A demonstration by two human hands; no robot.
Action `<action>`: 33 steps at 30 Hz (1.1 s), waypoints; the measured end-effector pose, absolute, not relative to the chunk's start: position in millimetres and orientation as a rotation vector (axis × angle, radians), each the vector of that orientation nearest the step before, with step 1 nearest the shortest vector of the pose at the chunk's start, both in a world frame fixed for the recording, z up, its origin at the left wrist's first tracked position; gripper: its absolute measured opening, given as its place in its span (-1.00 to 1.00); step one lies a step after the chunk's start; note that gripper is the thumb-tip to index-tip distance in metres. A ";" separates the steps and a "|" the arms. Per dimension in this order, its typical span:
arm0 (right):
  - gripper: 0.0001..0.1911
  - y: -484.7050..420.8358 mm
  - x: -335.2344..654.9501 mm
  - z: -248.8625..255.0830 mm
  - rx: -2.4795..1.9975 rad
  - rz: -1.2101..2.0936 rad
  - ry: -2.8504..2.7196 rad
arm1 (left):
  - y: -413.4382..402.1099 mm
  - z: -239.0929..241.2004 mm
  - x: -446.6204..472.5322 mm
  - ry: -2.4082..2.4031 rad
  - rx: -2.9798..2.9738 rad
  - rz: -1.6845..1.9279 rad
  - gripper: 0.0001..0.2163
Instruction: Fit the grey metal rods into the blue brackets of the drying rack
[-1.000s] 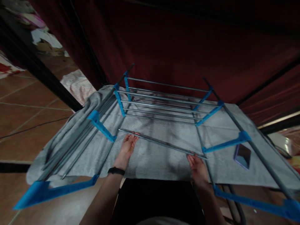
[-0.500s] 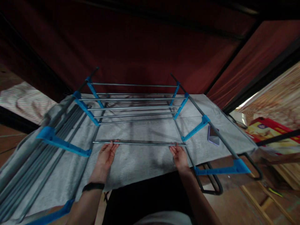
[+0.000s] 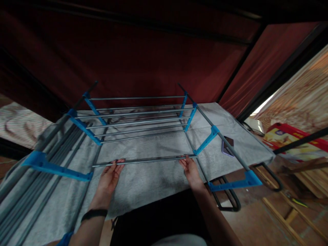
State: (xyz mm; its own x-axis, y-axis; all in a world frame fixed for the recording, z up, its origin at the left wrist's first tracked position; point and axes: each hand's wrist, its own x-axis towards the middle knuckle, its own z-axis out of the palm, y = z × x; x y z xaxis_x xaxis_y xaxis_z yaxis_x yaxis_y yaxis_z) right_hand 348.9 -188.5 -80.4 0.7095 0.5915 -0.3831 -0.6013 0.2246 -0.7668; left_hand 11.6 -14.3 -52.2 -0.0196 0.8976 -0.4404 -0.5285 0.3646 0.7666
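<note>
metal rod (image 3: pixel 148 160) shifted closer at its right end to a blue bracket (image 3: pixel 205 141), spanning the rack (image 3: pixel 233 150) above grey cloth (image 3: pixel 148 184), left hand (image 3: pixel 109 176) and right hand (image 3: pixel 191 169) near its ends, fingers of both closed around it

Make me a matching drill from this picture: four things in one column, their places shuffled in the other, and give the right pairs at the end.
Things
1. Thin, straight grey metal rod
2. Flat phone with a purple edge
3. Narrow black wristband
4. Large dark red fabric sheet

Places
A. Around the left wrist
B. At the back, beyond the grey cloth
C. In the left hand and the right hand
D. Lying on the grey cloth, toward the right

Right pairs: 1-C, 2-D, 3-A, 4-B
</note>
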 end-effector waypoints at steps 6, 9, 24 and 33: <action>-0.72 -190.7 354.7 -80.3 -1.043 0.773 0.037 | -11.0 -57.5 9.8 1.085 0.439 1.197 -0.79; -0.71 -194.2 358.0 -80.2 -1.026 0.755 0.064 | -10.7 -57.2 10.5 1.100 0.424 1.201 -0.76; -0.92 -194.6 363.8 -78.9 -1.041 0.727 0.178 | -15.7 -66.2 6.1 1.030 0.423 1.264 -0.81; -0.83 -200.3 363.6 -80.4 -1.025 0.719 0.110 | -13.9 -66.2 7.4 1.048 0.407 1.264 -0.88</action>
